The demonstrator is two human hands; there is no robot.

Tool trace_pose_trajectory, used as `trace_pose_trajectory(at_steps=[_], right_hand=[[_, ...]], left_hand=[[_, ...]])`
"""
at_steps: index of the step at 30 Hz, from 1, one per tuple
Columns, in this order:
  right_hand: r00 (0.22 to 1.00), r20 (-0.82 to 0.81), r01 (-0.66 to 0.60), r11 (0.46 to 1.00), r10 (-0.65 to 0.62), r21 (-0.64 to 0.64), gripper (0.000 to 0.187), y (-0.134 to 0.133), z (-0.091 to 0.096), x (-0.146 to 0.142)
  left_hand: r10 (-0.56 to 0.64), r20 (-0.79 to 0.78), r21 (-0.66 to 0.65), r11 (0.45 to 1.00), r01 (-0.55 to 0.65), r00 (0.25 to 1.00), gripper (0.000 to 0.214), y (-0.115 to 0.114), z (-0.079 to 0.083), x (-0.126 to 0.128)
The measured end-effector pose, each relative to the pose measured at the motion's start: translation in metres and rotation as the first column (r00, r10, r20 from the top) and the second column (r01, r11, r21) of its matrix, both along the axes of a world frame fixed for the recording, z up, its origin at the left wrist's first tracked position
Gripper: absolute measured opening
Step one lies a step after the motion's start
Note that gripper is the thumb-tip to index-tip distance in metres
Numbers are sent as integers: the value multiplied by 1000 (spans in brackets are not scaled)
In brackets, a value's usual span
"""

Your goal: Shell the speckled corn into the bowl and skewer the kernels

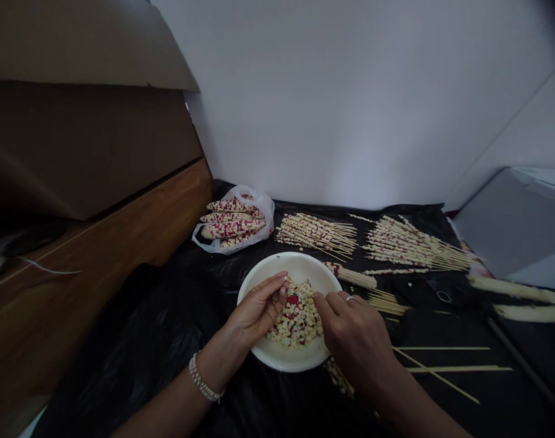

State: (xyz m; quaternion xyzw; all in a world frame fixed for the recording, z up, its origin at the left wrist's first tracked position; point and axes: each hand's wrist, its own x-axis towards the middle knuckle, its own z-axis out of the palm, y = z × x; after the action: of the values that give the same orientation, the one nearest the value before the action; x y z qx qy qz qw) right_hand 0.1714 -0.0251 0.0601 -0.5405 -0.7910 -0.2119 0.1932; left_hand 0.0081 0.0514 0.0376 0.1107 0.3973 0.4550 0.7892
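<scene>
A white bowl (289,363) holds loose cream and dark red corn kernels (300,322). Over its left side, my left hand (259,307) pinches a pale corn kernel (286,278) between thumb and fingertips. My right hand (350,325), with a ring on one finger, is closed at the bowl's right side. A thin skewer seems to run from its fingers toward the kernel, though most of it is hidden. Beyond the bowl's right rim lies a partly stripped corn cob (357,277). Bare skewers (387,302) lie just past my right hand.
A plastic bag (266,207) of speckled cobs sits behind the bowl. Two piles of kernel-threaded skewers (316,232) (400,243) lie at the back. Stripped cobs (528,312) and loose sticks (455,368) are rightward. Black plastic sheeting (177,340) covers the surface; a wooden panel (136,237) borders the left.
</scene>
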Motion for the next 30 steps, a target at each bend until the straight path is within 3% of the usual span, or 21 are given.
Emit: trace_pose_trajectory(at_steps=[9,20,26,30], right_hand=[[1000,-11,6,1000,-6,6,14,-1,-4,-4],[1000,-13,-1,1000,1,11,13,-2,-2,-2],[1000,-13,-5,999,6,38,14,-1,-2,-4],[1000,-20,-14,999,15,42,14,-2,-4,-7]], left_hand=[[-8,-9,-41,999,7,1000,12,-5,4,7],[-45,80,-67,996,51,996,8,-4,-4,4],[-48,71,-98,994,54,996,13,-6,2,6],[-92,45,-40,995,94,995,13,-12,2,10]])
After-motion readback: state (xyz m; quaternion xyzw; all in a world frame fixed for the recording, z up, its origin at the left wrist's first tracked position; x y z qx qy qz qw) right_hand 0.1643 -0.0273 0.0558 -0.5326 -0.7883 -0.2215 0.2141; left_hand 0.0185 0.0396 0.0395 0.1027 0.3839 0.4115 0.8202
